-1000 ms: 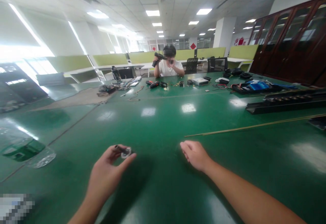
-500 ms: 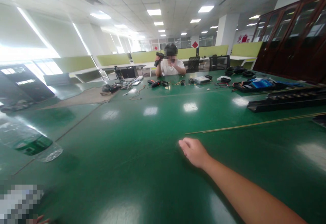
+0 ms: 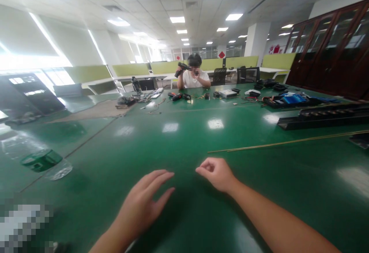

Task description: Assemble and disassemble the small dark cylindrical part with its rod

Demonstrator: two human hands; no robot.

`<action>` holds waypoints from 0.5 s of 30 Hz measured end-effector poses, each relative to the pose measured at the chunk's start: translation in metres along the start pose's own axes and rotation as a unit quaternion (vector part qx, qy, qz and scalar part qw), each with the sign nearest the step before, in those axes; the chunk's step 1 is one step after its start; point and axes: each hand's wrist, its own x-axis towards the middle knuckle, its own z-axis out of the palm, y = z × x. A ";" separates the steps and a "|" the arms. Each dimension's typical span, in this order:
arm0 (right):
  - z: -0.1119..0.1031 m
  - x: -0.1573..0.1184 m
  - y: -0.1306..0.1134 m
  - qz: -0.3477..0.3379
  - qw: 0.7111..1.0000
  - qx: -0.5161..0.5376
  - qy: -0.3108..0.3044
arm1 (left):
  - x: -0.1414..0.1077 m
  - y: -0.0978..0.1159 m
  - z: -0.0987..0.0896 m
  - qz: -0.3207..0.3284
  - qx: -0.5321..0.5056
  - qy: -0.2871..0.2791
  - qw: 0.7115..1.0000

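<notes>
At the far left, a clear bottle point(image 3: 47, 162) with a green label slants outward in the view; I cannot tell whether it stands or lies on the green table point(image 3: 178, 145). Nearer, at the picture's corner, sits a pale item point(image 3: 23, 224) (blurred into blocks), with a small dark piece point(image 3: 59, 247) just beside it. Farther back, a brown sheet point(image 3: 89, 111) is spread out, dark clutter point(image 3: 124, 101) at its right end.

The left hand point(image 3: 144, 199) hangs over the near part of the table, fingers stretched and thumb well apart from them — nothing shows in its grasp. Across the table, a person point(image 3: 194, 80) in a white top raises a dark tool point(image 3: 183, 66); before them lie a red-and-black tool point(image 3: 176, 97) and a white box point(image 3: 229, 93).

The right hand point(image 3: 216, 172) is near the left one but apart from it, its fingers curled and thumb brought in to meet them — whether something tiny is pinched there, I cannot tell. Just beyond it begin the thin golden rods point(image 3: 276, 144), running rightward along the table, untouched. Behind the rods are a blue bag point(image 3: 294, 98) and black rails point(image 3: 323, 116); a dark cabinet point(image 3: 325, 49) lines the wall.
</notes>
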 end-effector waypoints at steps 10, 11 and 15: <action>0.006 0.003 0.001 0.008 0.998 0.045 -0.038 | 0.053 0.020 0.079 0.068 -0.042 -0.078 0.994; 0.006 0.003 0.001 0.006 0.998 0.045 -0.049 | 0.053 0.019 0.075 0.059 -0.042 -0.080 0.994; 0.004 0.001 -0.003 0.005 0.995 0.028 -0.096 | 0.040 0.008 0.044 0.004 -0.024 -0.051 0.998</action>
